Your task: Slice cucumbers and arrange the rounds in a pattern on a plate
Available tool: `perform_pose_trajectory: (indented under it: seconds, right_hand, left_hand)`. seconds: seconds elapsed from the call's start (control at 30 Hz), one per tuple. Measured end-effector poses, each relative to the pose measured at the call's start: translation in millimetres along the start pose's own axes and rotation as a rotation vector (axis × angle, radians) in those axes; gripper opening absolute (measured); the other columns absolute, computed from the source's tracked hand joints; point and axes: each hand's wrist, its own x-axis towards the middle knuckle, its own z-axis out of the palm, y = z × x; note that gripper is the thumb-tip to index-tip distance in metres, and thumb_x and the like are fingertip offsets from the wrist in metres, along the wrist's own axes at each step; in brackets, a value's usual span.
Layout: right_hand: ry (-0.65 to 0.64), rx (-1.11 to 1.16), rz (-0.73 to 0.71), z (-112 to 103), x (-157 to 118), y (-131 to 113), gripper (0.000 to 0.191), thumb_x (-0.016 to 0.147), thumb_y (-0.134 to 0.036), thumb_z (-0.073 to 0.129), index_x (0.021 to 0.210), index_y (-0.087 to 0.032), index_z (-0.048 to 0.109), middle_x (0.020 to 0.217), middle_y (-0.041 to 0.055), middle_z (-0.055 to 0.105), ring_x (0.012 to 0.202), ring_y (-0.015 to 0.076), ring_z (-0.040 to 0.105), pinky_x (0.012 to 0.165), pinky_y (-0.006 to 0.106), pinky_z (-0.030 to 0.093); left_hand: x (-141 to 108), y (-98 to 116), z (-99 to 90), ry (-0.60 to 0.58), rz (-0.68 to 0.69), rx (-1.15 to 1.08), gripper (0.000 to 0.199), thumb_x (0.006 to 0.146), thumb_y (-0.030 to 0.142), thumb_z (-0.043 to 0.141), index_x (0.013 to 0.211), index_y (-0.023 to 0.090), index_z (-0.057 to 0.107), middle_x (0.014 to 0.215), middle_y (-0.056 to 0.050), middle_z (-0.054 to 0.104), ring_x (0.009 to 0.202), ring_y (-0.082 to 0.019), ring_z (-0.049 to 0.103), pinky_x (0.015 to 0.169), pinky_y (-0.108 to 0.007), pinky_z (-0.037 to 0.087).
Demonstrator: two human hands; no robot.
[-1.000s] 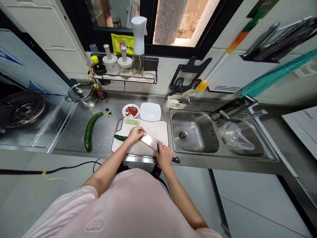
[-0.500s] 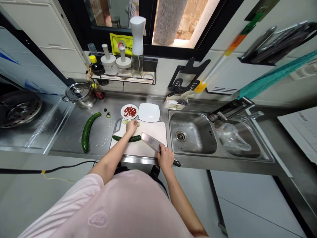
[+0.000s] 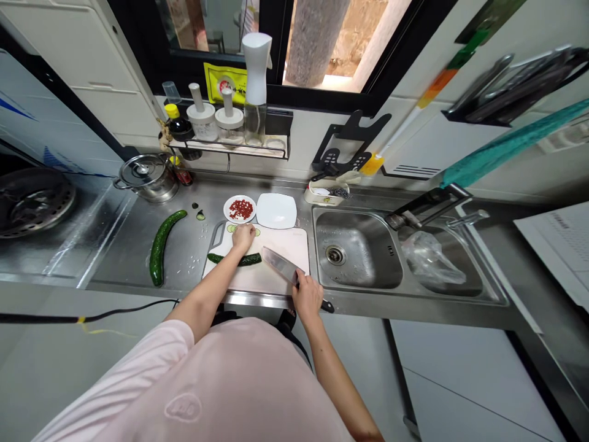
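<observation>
My left hand is over the far edge of the white cutting board, among thin cucumber slices. Its fingers are curled together, and what they hold, if anything, is hidden. Under my left wrist lies a cut cucumber, stretched across the board. My right hand grips the handle of a cleaver at the board's right side. The blade points up and left, its tip close to the cucumber's cut end. Beyond the board stand a white square plate and a plate of chopped red pieces.
A whole cucumber lies left of the board, near cucumber end scraps. A lidded steel pot stands behind. To the right is a sink; a plastic bag lies in the second basin. A spice shelf hangs above.
My left hand has shifted very slightly to the left by the slices. The cleaver in my right hand stays almost where it was.
</observation>
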Motion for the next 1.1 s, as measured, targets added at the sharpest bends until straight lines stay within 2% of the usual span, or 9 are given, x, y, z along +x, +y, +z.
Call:
perform_pose_trajectory:
  seconds: [0.23,0.43,0.5,0.6,0.7,0.77,0.93,1.1]
  right_hand:
    - [-0.014,0.103,-0.005,4.5,3.0,-3.1,0.044,0.087,-0.024,0.048,0.131,-0.023,0.048,0.107,0.0070,0.061,0.098,0.0197,0.053,0.082,0.028,0.031]
    - [-0.041,0.334,0.041,13.1,10.0,-6.3,0.036,0.094,-0.034,0.034,0.122,-0.023,0.055,0.104,0.0045,0.066,0.090,0.0180,0.059,0.072,0.025,0.035]
    - [-0.056,0.337,0.056,13.2,12.9,-7.5,0.036,0.094,-0.035,0.034,0.120,-0.023,0.056,0.100,0.0043,0.067,0.088,0.0181,0.060,0.069,0.024,0.034]
    - [-0.071,0.295,0.087,11.2,18.2,-8.4,0.034,0.093,-0.032,0.036,0.119,-0.023,0.056,0.099,0.0050,0.067,0.087,0.0181,0.060,0.067,0.024,0.034]
    - [-0.099,0.244,0.108,9.4,23.8,-9.1,0.034,0.093,-0.030,0.036,0.121,-0.023,0.055,0.101,0.0065,0.067,0.086,0.0182,0.060,0.066,0.024,0.033]
    - [-0.120,0.215,0.112,9.6,26.9,-10.1,0.034,0.094,-0.030,0.036,0.121,-0.022,0.054,0.101,0.0074,0.067,0.087,0.0182,0.060,0.067,0.025,0.034]
    - [-0.145,0.208,0.118,13.7,30.8,-13.7,0.033,0.093,-0.029,0.036,0.119,-0.023,0.055,0.099,0.0074,0.067,0.088,0.0195,0.061,0.068,0.026,0.035]
    - [-0.148,0.192,0.113,16.4,30.7,-15.7,0.032,0.092,-0.029,0.035,0.117,-0.023,0.055,0.098,0.0081,0.067,0.087,0.0209,0.062,0.069,0.027,0.036]
  left_hand:
    - [-9.5,0.6,-9.7,0.003,0.030,-0.018,0.018,0.080,0.030,0.055,0.084,0.021,0.071,0.091,-0.009,0.066,0.095,-0.024,0.056,0.082,-0.033,0.044]
    - [-39.9,-11.8,-25.2,-0.098,0.116,-0.143,0.020,0.080,0.032,0.056,0.093,0.023,0.069,0.092,-0.005,0.066,0.090,-0.020,0.058,0.082,-0.031,0.045]
    - [-53.5,-19.6,-32.1,-0.126,0.155,-0.147,0.023,0.081,0.036,0.056,0.096,0.023,0.068,0.095,-0.005,0.065,0.091,-0.020,0.058,0.084,-0.031,0.045]
    - [-71.8,-31.8,-41.5,-0.185,0.230,-0.114,0.036,0.075,0.041,0.065,0.107,0.024,0.065,0.106,-0.005,0.063,0.104,-0.023,0.055,0.092,-0.033,0.041]
    - [-83.4,-40.3,-46.9,-0.233,0.263,-0.017,0.052,0.066,0.038,0.074,0.115,0.027,0.061,0.111,-0.006,0.060,0.109,-0.026,0.051,0.094,-0.037,0.039]
    - [-87.3,-42.5,-48.1,-0.271,0.274,0.046,0.055,0.065,0.034,0.075,0.117,0.028,0.059,0.111,-0.006,0.060,0.108,-0.027,0.052,0.093,-0.038,0.038]
    - [-92.9,-39.1,-47.9,-0.335,0.252,0.084,0.046,0.070,0.026,0.067,0.115,0.029,0.059,0.109,-0.004,0.061,0.104,-0.023,0.054,0.090,-0.033,0.040]
    - [-95.6,-38.0,-50.1,-0.257,0.146,0.005,0.043,0.071,0.030,0.066,0.114,0.030,0.060,0.108,-0.002,0.062,0.105,-0.022,0.054,0.086,-0.030,0.042]
